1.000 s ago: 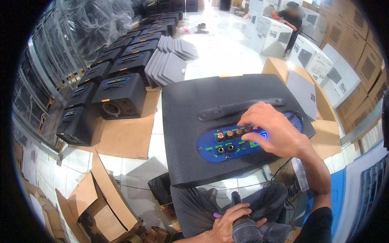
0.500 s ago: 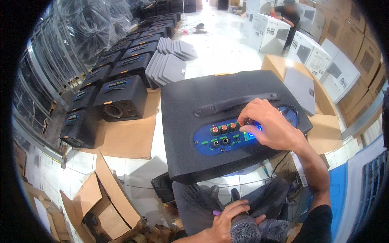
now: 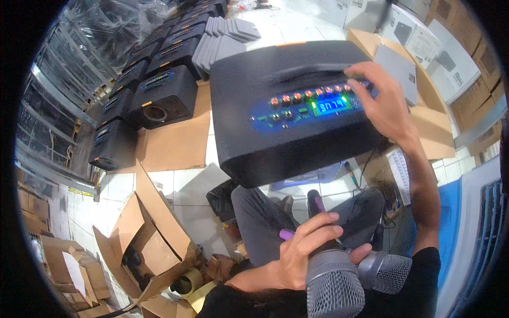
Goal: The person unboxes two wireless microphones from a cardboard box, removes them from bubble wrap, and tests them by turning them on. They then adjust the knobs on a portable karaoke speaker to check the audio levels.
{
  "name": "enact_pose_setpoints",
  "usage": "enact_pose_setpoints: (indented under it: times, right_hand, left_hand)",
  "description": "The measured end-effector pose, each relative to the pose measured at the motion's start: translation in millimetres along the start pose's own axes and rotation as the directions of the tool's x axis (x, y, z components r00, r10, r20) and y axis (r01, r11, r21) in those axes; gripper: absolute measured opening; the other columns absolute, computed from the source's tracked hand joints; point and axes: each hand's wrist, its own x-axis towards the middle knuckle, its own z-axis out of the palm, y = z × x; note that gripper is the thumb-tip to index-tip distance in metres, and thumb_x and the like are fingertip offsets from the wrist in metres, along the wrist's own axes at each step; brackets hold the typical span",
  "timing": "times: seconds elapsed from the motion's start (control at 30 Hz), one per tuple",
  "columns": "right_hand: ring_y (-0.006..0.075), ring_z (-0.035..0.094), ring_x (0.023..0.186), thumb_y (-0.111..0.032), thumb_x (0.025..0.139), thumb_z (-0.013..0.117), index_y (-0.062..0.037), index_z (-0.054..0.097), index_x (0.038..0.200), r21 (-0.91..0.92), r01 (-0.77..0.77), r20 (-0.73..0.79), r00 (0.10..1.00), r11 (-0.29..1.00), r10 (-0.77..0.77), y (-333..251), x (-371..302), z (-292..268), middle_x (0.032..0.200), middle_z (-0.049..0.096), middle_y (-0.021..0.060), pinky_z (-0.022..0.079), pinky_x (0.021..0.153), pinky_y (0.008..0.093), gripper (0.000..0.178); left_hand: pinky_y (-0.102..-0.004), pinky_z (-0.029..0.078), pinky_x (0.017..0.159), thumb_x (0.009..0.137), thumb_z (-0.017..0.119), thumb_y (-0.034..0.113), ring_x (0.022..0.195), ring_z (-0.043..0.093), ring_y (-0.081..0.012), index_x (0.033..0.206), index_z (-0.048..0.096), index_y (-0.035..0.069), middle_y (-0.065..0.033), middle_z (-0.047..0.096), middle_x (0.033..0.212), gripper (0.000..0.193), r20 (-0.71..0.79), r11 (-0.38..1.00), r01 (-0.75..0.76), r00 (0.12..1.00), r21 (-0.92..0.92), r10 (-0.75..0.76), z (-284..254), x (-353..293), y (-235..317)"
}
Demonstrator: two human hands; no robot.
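Note:
A black portable speaker (image 3: 297, 151) stands in front of me, its strap handle (image 3: 302, 74) on top. Set into the top is a blue control panel (image 3: 265, 124) with a row of copper-coloured knobs (image 3: 297, 97), jacks and a lit display (image 3: 331, 106). At the panel's right end, my right hand (image 3: 386, 103) pinches a knob between thumb and fingertips; the picture is slightly blurred there. Over my lap, my left hand (image 3: 302, 249) is closed around two microphones: one with a large grille (image 3: 335, 286), the other with a smaller-looking grille (image 3: 385, 272) beside it. Purple bands show on their handles.
Rows of black speaker cabinets (image 3: 164, 100) stand at the left on cardboard (image 3: 172, 146), beside stacked grey grilles (image 3: 217, 50). An opened carton (image 3: 143, 244) lies at lower left. White boxes (image 3: 450, 69) line the right, near a blue-and-white unit (image 3: 450, 233).
My right hand has moved right along the knob row, uncovering the display, which now shows different characters. The microphones have come up closer to me. The view has tilted downward.

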Motion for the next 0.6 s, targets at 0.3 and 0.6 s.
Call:
enact_pose_setpoints:
  times: [0.3,0.6]
  right_hand:
    - [0.0336,0.065,0.097,-0.007,0.091,0.063,0.0036,0.066,0.104,0.031,0.058,-0.089,0.994,0.998,-0.055,5.4,-23.2,23.0,0.106,0.067,0.017,0.05,0.088,0.0396,0.017]
    - [0.0337,0.062,0.1,-0.017,0.091,0.065,0.003,0.069,0.103,0.054,0.129,0.062,0.989,0.99,-0.133,-0.6,9.5,40.1,0.104,0.069,0.0169,0.046,0.092,0.0417,0.023]
  left_hand:
    - [-0.0341,0.065,0.07,0.062,0.096,0.017,0.097,0.068,-0.032,0.088,0.071,-0.001,-0.0098,0.058,0.104,0.039,0.042,0.977,0.184,0.983,-0.106,-0.18,-0.9,-8.9,43.2]
    - [-0.0344,0.065,0.069,0.063,0.096,0.019,0.098,0.067,-0.0334,0.09,0.072,-0.002,-0.0093,0.058,0.105,0.041,0.027,0.985,0.142,0.99,-0.094,-0.14,3.6,-12.4,35.7]
